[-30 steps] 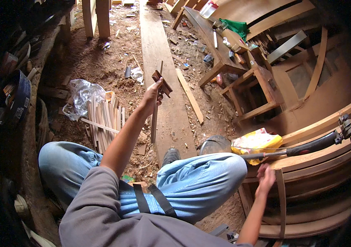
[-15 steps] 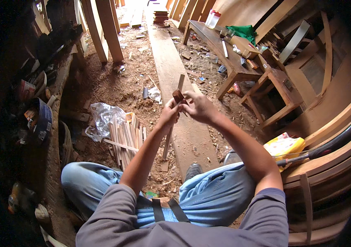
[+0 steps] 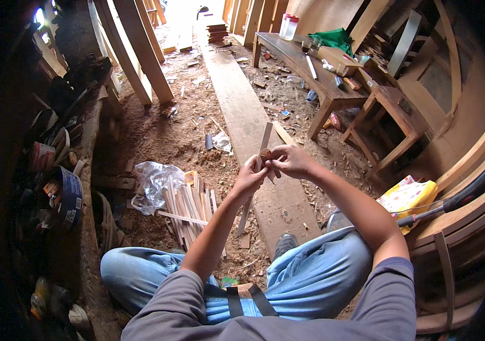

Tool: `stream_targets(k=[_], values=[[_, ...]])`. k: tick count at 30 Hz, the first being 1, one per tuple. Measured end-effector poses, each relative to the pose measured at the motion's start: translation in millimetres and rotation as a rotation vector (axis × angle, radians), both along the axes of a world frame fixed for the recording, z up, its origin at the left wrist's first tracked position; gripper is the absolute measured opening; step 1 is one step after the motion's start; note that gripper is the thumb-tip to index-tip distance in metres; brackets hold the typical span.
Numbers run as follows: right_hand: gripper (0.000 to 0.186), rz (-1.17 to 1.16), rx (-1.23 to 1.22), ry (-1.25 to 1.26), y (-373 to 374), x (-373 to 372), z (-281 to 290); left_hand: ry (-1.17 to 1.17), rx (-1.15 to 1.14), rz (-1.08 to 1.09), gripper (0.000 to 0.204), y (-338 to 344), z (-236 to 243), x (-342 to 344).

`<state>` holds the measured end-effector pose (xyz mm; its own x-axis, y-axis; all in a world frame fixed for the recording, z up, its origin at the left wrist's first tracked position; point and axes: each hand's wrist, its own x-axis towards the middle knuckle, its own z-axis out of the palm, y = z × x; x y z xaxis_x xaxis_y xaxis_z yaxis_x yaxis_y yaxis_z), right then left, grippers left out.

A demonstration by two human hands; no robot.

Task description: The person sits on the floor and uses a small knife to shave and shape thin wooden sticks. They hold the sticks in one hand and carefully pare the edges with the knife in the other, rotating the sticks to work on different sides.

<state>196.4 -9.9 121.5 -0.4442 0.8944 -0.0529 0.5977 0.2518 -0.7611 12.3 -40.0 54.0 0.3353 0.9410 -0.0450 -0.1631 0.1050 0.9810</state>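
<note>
At the centre, my left hand [image 3: 250, 178] is closed round a long thin wooden strip [image 3: 265, 134], which stands slanting over the floor plank. Close beside it, my right hand [image 3: 289, 162] pinches a small folded brown piece [image 3: 264, 153] against the strip; its exact nature is hard to make out. The fingers of both hands almost touch around that piece. Below and left of my hands lies a bundle of pale wood strips [image 3: 188, 211] by crumpled clear plastic [image 3: 154, 184].
A long plank [image 3: 226, 79] runs over the shaving-strewn floor. At right are a cluttered bench [image 3: 285, 51], a small wooden frame [image 3: 397, 122], curved timber pieces and a yellow package [image 3: 418, 202]. A cluttered ledge [image 3: 89, 170] lines the left; upright boards [image 3: 152, 68] stand behind it.
My right hand has come up from beside my right knee to join my left at the strip and brown piece. The view has tilted, showing more of the workshop's far end.
</note>
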Motion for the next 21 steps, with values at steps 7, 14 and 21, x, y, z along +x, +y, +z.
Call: stream_targets(k=[7,14,21], values=[[0.024,-0.154,0.128,0.052,-0.2,10.3,5.7,-0.034,-0.054,0.063,0.036,-4.6,11.8,-4.0],[0.021,-0.190,0.362,0.012,-11.9,14.5,34.3,-0.168,-0.017,0.081,0.029,-0.4,6.5,-6.9],[0.017,-0.035,0.552,0.018,-21.8,3.8,40.1,-0.101,-0.022,0.017,0.026,-9.2,6.3,5.3]])
